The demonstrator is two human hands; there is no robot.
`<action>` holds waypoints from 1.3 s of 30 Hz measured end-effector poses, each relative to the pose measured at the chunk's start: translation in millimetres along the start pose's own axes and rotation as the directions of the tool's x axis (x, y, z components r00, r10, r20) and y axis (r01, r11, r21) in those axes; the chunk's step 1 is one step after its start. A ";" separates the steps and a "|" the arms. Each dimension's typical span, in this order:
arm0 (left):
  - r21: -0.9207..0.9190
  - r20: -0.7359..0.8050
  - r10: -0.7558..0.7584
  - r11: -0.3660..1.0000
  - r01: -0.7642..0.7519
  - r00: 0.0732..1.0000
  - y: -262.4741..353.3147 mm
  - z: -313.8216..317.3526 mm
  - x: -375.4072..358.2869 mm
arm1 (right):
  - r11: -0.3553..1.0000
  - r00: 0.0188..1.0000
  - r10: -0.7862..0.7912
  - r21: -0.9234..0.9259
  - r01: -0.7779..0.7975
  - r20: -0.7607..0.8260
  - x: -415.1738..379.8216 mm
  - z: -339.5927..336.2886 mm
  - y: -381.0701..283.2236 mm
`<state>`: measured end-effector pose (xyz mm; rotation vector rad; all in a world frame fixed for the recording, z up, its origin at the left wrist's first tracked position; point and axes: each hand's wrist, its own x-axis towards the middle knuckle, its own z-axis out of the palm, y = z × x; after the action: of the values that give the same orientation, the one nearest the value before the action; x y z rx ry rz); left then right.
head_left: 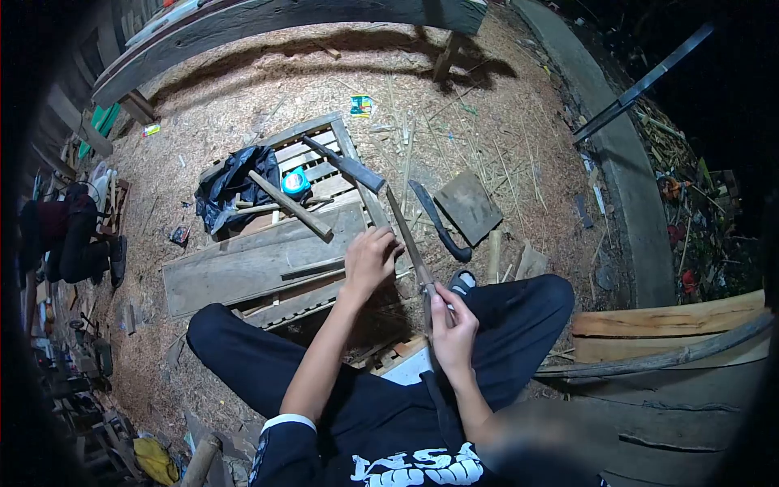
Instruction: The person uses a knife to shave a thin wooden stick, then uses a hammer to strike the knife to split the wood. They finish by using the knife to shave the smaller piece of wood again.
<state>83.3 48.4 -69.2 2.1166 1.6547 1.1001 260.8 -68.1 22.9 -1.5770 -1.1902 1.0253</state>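
Observation:
My right hand (452, 323) is closed around the handle end of a long, narrow-bladed knife (411, 239), its blade pointing away from me. My left hand (371, 258) is beside the blade with fingers bent and pinched together; whatever they hold is too small to make out. In front of my hands lies a low slatted wooden frame (350, 140). On it rest a teal tape measure (296, 181), a wooden stick (290, 204), a dark-handled tool with a broad end (357, 171) and a black plastic bag (231, 191). A grey plank (243, 264) lies nearer my knees.
A second, curved knife (438, 217) lies right of the frame, beside a square board (471, 208). Shavings cover the ground. A long beam (284, 31) spans the far side. Thick planks (665, 329) stand at my right, and another person (77, 235) is at the left.

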 end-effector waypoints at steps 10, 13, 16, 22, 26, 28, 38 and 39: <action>0.001 0.011 0.014 1.000 -0.014 1.000 -1.8 -0.2 -1.1 | 0.996 0.998 -0.061 -0.059 0.063 0.034 7.8 -2.4 -2.3; -0.059 -0.004 0.037 0.998 -0.037 0.999 2.5 -2.8 -4.5 | 0.994 0.996 -0.059 -0.088 0.064 0.061 -3.0 -6.2 -7.4; -0.055 -0.008 0.034 0.998 -0.034 0.999 2.1 -0.2 -7.3 | 0.998 0.998 -0.056 -0.030 0.056 0.007 -0.6 9.4 -4.4; -0.044 -0.037 0.034 0.998 -0.035 0.999 4.6 -0.6 -8.9 | 0.999 0.999 -0.019 -0.026 0.020 0.038 17.2 16.4 -1.6; -0.044 -0.041 0.045 0.998 -0.047 0.998 5.7 2.0 -11.7 | 0.998 0.998 -0.062 -0.003 0.062 0.006 13.7 21.2 16.3; -0.042 -0.016 0.031 0.999 -0.032 0.999 3.3 3.2 -10.6 | 0.996 0.997 -0.074 0.054 0.075 -0.017 11.7 23.6 19.5; 0.006 -0.078 0.071 0.997 -0.071 0.994 3.6 4.5 -9.7 | 0.992 0.999 -0.044 0.119 0.046 -0.022 16.1 24.3 29.1; 0.008 -0.071 0.079 0.997 -0.078 0.994 3.0 4.1 -9.0 | 0.992 0.999 -0.043 0.117 0.045 -0.018 17.5 24.2 30.3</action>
<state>87.6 40.3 -73.9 2.1871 1.6195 1.2090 248.7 -51.6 -14.4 -1.4586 -1.1292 1.0341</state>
